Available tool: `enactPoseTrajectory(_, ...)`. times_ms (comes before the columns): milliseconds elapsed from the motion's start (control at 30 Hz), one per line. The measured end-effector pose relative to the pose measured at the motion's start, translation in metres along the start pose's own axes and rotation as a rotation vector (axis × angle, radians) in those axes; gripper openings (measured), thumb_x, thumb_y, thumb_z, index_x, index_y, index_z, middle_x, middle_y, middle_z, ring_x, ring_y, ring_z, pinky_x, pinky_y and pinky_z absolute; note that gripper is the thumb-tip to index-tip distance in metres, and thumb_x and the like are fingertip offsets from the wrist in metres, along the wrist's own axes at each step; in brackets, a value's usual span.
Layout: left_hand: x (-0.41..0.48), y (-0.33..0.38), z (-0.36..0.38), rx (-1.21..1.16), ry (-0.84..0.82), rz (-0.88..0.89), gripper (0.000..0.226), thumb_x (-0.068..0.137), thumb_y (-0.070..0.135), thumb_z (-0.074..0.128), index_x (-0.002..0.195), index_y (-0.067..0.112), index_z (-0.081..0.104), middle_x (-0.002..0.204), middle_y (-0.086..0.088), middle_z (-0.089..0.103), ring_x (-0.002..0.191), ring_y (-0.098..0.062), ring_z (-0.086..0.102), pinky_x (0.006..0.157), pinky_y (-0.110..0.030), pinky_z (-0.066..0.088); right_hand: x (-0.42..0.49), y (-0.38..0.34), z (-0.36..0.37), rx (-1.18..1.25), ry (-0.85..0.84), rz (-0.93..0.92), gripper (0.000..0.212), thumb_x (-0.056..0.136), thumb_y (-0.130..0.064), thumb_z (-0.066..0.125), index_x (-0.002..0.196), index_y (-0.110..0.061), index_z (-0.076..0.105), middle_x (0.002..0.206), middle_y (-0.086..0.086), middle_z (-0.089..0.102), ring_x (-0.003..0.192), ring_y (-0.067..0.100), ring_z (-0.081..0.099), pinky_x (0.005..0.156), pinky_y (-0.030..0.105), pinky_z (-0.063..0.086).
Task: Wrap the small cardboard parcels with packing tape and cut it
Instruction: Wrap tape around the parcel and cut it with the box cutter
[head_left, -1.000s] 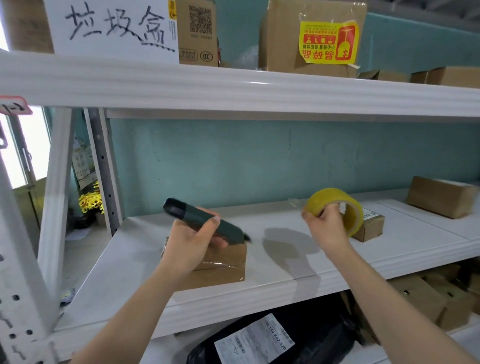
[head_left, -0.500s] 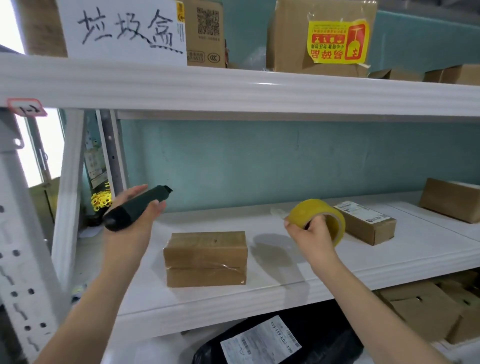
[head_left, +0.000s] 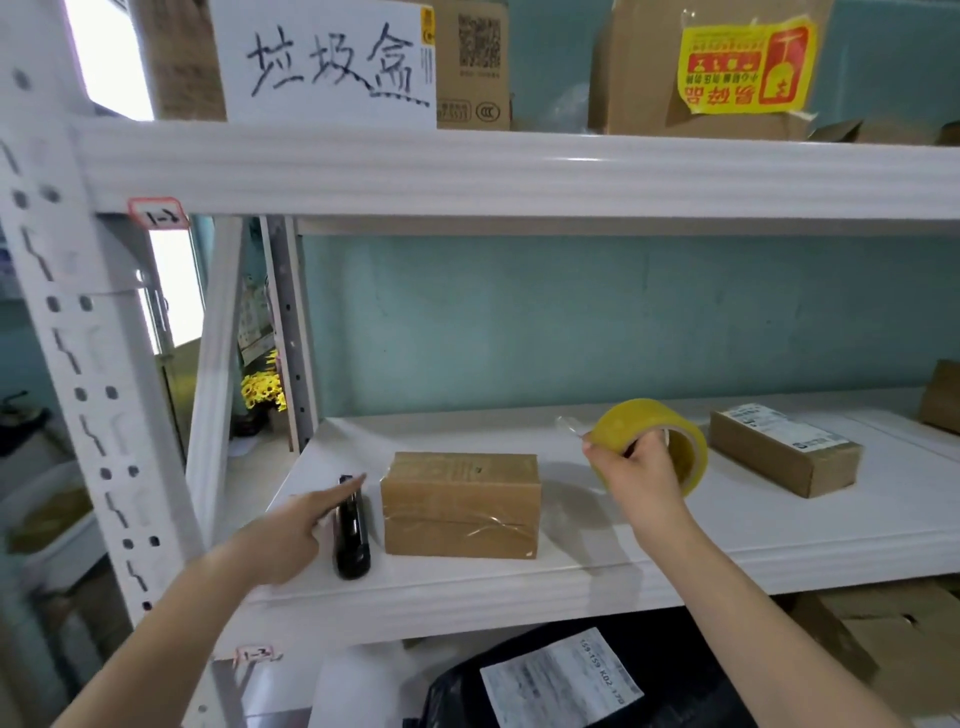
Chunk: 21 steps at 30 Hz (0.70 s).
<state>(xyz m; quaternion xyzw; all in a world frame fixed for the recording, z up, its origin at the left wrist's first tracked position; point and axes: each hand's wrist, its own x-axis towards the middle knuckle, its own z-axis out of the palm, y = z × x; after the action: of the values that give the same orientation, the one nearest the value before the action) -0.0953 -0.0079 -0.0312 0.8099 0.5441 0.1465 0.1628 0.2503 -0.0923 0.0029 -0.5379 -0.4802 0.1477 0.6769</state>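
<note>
- my left hand lies flat and slack on the shelf, fingers resting against the cutter, gripping nothing. the cutter lies on the shelf just left of the parcel, long axis running away from me.
- the taped parcel sits near the front edge between my hands, long axis left to right, broad face toward me, clear tape creased across its lower front.
- it looks light and stiff; the taped faces are probably slick, so i'd take it by the short ends.
- my right hand is clenched on the tape roll, held above the shelf, its loose end pointing left.
- farther right, a labelled parcel lies angled on the shelf, apparently untaped.
</note>
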Motion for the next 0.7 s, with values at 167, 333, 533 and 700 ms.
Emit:
enactPoseTrajectory(167,-0.011,0.086,-0.022,-0.214,0.648,0.117,0.047,0.094,0.008,0.038,0.138,0.022,0.046,0.112,-0.010,0.064,0.086,-0.024,0.061,0.081,-0.031,0.047,0.000,-0.002,-0.006,0.012,0.014,-0.022,0.025,0.082,-0.004,0.066,0.066,-0.011,0.048,0.060,0.004,0.051,0.048,0.000,0.048,0.051,0.013,0.040)
enactPoseTrajectory(333,-0.013,0.209,0.029,0.299,0.303,0.381,0.053,0.094,0.052,0.030,0.138,0.024,0.040,0.147,-0.010,0.038,0.132,-0.028,0.038,0.108,-0.038,0.027,0.000,-0.005,-0.011,0.055,0.052,-0.044,0.029,0.081,-0.002,0.066,0.064,-0.014,0.046,0.060,0.003,0.051,0.048,0.002,0.047,0.052,0.015,0.039)
enactPoseTrajectory(533,0.010,0.233,0.043,0.236,0.354,0.071,0.023,0.091,0.031,0.040,0.087,0.017,0.058,0.100,-0.009,0.066,0.099,-0.029,0.058,0.086,-0.036,0.035,-0.003,-0.006,-0.015,0.045,0.095,-0.067,0.029,0.081,0.001,0.065,0.064,-0.012,0.045,0.057,0.001,0.049,0.046,-0.001,0.046,0.050,0.011,0.037)
enactPoseTrajectory(700,0.009,0.232,0.044,0.233,0.365,0.072,0.008,0.085,0.018,0.045,0.079,0.018,0.049,0.093,-0.004,0.063,0.099,-0.026,0.055,0.082,-0.036,0.034,0.001,-0.009,-0.024,0.020,0.088,-0.084,0.021,0.080,0.002,0.064,0.068,0.002,0.047,0.058,0.007,0.046,0.047,0.005,0.041,0.048,0.015,0.036)
